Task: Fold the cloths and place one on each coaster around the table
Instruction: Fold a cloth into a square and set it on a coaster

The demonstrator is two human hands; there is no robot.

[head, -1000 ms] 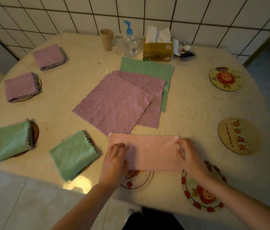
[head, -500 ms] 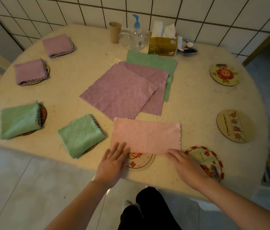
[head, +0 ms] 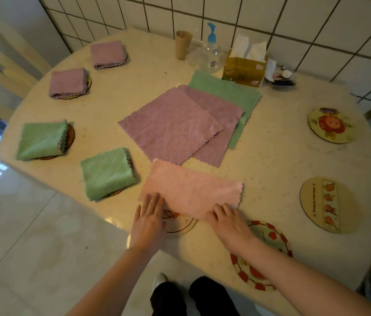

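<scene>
both hands (head: pixel 149 221) (head: pixel 230 221) have slid to the pink cloth's (head: pixel 191 190) near edge — fingers flat, pressing.

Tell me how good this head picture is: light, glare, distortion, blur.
Head view: dim, warm indoor light, colours muted; wide-angle lens bows the tile lines and the table rim; daylight glare on the floor at far left; soft motion blur on the left hand, the right hand and the pink cloth; tissue box print unreadable.
</scene>
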